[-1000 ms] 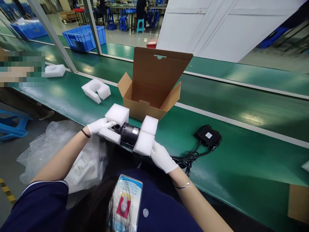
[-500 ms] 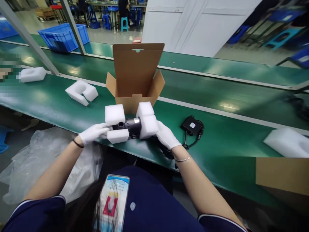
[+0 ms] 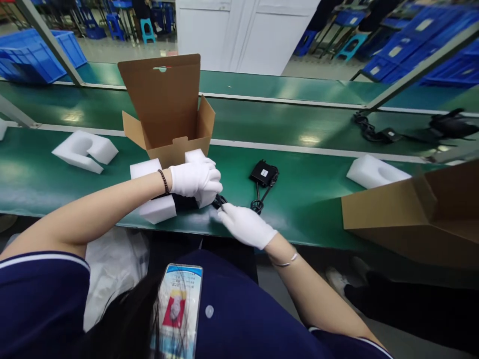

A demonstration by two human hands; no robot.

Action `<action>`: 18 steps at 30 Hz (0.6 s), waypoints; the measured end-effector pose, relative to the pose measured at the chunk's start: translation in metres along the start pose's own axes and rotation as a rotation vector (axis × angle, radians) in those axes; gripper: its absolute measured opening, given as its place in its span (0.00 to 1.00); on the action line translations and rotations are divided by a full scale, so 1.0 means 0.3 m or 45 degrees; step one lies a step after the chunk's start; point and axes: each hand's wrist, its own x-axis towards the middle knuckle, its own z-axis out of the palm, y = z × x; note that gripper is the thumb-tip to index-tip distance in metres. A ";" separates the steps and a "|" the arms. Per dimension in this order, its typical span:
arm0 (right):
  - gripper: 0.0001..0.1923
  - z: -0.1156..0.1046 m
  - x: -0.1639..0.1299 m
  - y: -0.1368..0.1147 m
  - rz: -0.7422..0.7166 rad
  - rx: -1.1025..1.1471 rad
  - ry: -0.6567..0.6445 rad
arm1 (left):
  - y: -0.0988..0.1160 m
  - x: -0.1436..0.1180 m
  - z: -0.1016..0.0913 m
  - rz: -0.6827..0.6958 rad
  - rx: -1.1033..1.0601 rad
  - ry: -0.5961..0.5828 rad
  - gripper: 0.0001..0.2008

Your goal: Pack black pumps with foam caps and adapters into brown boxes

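My left hand (image 3: 196, 178), in a white glove, reaches across the black cylindrical device (image 3: 185, 202) and has its fingers wrapped over the white foam block (image 3: 205, 198) at the device's right end. Another white foam block (image 3: 157, 209) surrounds the left end. Most of the device is hidden under my left hand and wrist. Just right of it, my gloved right hand (image 3: 245, 224) pinches a bundled black cable (image 3: 219, 201). Farther right, a black box-shaped unit (image 3: 263, 172) with a white label lies on the green bench, its cord looped below it.
An open cardboard box (image 3: 175, 144) stands behind the device, lid raised. Loose foam pieces (image 3: 84, 149) (image 3: 376, 172) lie on both sides. Another open carton (image 3: 385, 212) is at right. A metal post (image 3: 48, 42) rises at back left, near a blue crate (image 3: 37, 55).
My left hand has moved from the left foam block across to the right one. My right hand has left the right foam and grasped the cable. The view has shifted right.
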 end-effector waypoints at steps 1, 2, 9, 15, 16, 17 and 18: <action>0.16 0.028 0.002 -0.014 0.025 -0.069 -0.033 | -0.009 -0.007 0.008 -0.014 -0.009 0.006 0.13; 0.16 0.058 0.008 -0.026 0.048 -0.108 -0.070 | -0.014 -0.017 0.010 -0.025 -0.021 0.008 0.12; 0.12 0.070 0.050 -0.035 -0.080 0.015 -0.250 | -0.010 -0.033 -0.007 -0.142 -0.022 -0.022 0.17; 0.07 0.010 0.108 -0.100 -0.244 0.567 -0.542 | 0.008 -0.007 0.006 -0.203 0.032 -0.010 0.17; 0.08 0.025 0.126 -0.113 -0.236 0.482 -0.518 | 0.011 -0.005 0.007 -0.216 0.031 -0.011 0.17; 0.08 0.042 0.143 -0.125 -0.232 0.397 -0.490 | 0.013 -0.002 0.008 -0.228 0.027 -0.012 0.17; 0.09 0.058 0.158 -0.134 -0.234 0.338 -0.469 | 0.015 0.000 0.009 -0.242 0.024 -0.013 0.17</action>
